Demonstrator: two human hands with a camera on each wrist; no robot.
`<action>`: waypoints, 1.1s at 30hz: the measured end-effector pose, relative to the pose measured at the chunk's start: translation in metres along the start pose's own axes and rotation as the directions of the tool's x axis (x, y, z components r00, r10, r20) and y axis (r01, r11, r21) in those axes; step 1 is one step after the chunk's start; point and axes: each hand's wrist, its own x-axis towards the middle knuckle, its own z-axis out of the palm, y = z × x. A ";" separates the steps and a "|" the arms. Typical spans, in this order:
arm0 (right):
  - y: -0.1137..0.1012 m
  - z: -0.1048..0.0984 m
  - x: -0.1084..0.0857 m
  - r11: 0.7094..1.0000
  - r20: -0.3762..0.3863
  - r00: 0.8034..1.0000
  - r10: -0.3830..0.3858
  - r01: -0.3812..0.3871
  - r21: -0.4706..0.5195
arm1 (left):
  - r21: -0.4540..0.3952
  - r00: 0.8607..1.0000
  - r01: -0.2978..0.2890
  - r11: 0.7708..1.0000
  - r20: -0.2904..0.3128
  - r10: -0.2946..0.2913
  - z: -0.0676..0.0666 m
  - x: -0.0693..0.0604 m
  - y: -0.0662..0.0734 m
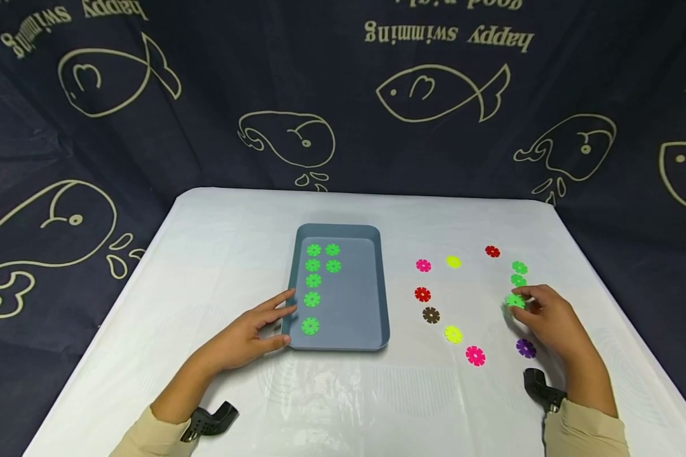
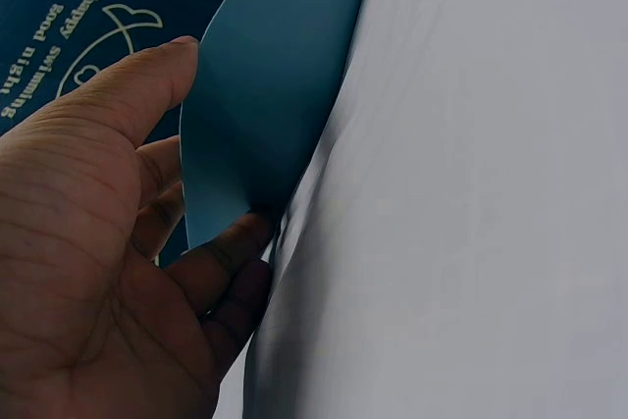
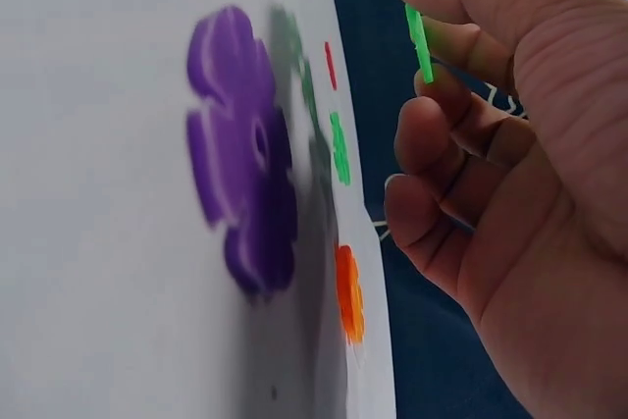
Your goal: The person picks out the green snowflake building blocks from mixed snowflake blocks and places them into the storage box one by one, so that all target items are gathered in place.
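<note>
Between its thumb and fingertips, my right hand [image 1: 557,324] pinches a green snowflake-shaped plastic disc [image 1: 514,301]; the right wrist view shows it edge-on, raised off the table. Just beyond lie two more green discs [image 1: 519,268], and a purple disc [image 1: 526,348] is nearer me. My left hand [image 1: 237,339] touches the left side of the blue-grey tray [image 1: 357,298], thumb at the near corner and fingers spread along the rim. Several green discs [image 1: 313,280] lie flat in the tray, mostly in a column on its left side.
Loose on the white table [image 1: 400,393], right of the tray, lie pink [image 1: 423,266], yellow [image 1: 453,334], red [image 1: 422,294] and brown discs [image 1: 431,315]. An orange disc [image 3: 349,291] shows in the right wrist view. A dark printed cloth [image 1: 343,95] hangs behind.
</note>
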 end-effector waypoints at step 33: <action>-0.045 0.022 0.010 0.951 -0.098 0.963 -0.252 0.265 0.159 | -0.013 1.000 0.003 1.000 0.001 -0.003 0.000 0.000 0.000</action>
